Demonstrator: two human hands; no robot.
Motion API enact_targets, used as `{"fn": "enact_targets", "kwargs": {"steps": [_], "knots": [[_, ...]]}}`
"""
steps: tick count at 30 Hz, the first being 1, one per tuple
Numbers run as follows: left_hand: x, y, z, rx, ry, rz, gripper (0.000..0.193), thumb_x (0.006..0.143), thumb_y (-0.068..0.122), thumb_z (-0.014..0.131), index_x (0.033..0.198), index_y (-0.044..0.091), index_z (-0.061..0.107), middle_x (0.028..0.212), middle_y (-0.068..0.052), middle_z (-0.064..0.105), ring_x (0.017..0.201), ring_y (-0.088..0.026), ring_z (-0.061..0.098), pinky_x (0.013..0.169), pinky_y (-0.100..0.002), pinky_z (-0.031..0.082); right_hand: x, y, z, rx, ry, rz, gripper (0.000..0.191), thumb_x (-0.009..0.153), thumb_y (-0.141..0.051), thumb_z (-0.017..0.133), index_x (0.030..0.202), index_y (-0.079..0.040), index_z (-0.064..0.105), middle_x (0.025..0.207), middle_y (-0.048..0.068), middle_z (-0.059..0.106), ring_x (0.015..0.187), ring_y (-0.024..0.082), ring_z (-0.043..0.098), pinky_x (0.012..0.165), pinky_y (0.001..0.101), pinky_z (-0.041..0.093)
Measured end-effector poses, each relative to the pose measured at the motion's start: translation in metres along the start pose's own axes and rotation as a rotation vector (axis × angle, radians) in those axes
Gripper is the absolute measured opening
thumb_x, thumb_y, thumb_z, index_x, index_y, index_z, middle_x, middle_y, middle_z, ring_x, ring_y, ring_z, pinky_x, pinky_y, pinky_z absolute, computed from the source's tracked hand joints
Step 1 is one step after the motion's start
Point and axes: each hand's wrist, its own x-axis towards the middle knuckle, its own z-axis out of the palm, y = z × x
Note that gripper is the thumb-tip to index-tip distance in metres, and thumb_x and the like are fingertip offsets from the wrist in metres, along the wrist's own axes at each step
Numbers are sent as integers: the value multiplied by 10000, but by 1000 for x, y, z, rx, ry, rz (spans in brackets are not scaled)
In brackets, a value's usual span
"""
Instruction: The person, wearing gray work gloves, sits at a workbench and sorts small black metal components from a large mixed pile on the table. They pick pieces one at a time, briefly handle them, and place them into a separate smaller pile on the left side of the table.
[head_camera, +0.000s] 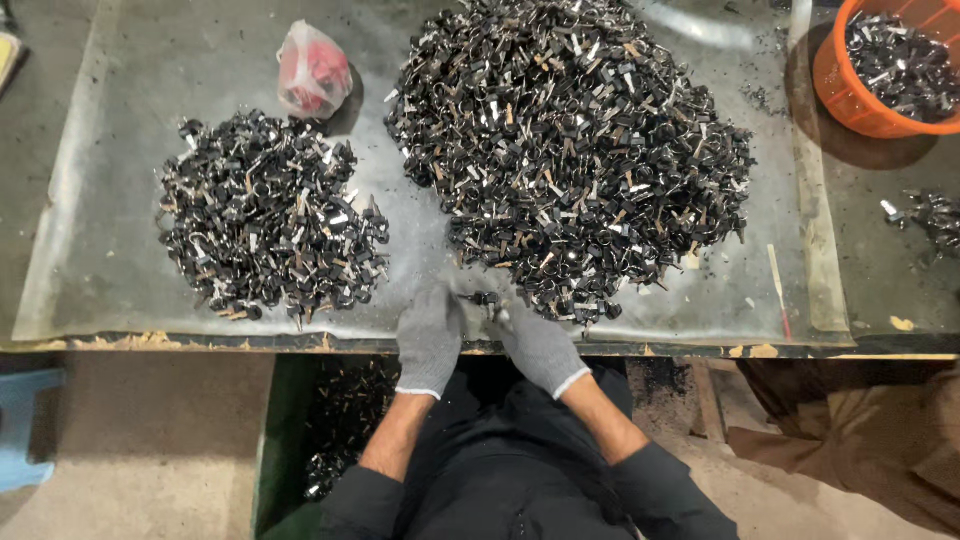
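dark sleeves (640, 490) lowest | left hand (430, 335) and right hand (538, 345), grey-gloved, fingers pinched together on small black part (487, 299); large pile (570, 150) just beyond; smaller pile (268, 215) left

Desk (900, 260): dark, worn top, front edge chipped to pale patches, with a clear plastic sheet (110, 200) spread over most of it. On the sheet lie a large heap of small black and silver metal parts (570, 150), a smaller heap of the same parts (268, 220) to its left, and a knotted plastic bag with red contents (313, 70) between their far edges. Off the sheet at the right stand an orange tub of parts (850, 95) and a few loose parts (930, 215).
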Motion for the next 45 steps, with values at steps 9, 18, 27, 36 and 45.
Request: {"fn": "enact_targets", "kwargs": {"steps": [9, 18, 27, 36, 45], "knots": [[23, 32, 20, -51, -358, -39, 255, 844, 272, 761, 1014, 89, 708, 908, -138, 732, 869, -357, 710, 755, -494, 544, -8, 15, 33, -54, 86, -112, 487, 884, -115, 603, 1319, 67, 485, 1023, 301, 672, 848, 468, 708, 717, 562, 562], [27, 29, 32, 112, -473, -27, 272, 839, 215, 684, 1083, 98, 711, 909, -172, 736, 838, -380, 727, 728, -520, 564, -11, 21, 41, -219, 14, -116, 316, 933, -249, 641, 1149, -21, 609, 941, 255, 705, 857, 451, 703, 734, 568, 560], [48, 39, 26, 100, -511, -154, 301, 811, 291, 753, 985, 47, 723, 898, -209, 723, 858, -393, 712, 754, -523, 557, -11, 22, 41, -165, 14, -103, 351, 949, -261, 620, 1187, -5, 590, 858, 244, 713, 787, 440, 714, 679, 558, 569], [26, 43, 0, -184, -459, 37, 207, 848, 146, 672, 1028, 92, 758, 997, -135, 755, 923, -322, 732, 858, -468, 556, -1, 22, 24, -128, -122, -48, 345, 1023, -304, 550, 1163, 11, 564, 908, 223, 730, 823, 415, 746, 722, 526, 584], [24, 3, 7, -108, -468, -79, 423, 810, 183, 699, 1222, 89, 676, 985, -187, 726, 924, -418, 681, 797, -532, 521, 7, 8, 6, -5, -10, -16, 528, 980, -397, 601, 1317, -9, 481, 916, 275, 720, 863, 462, 714, 777, 560, 563]]}}
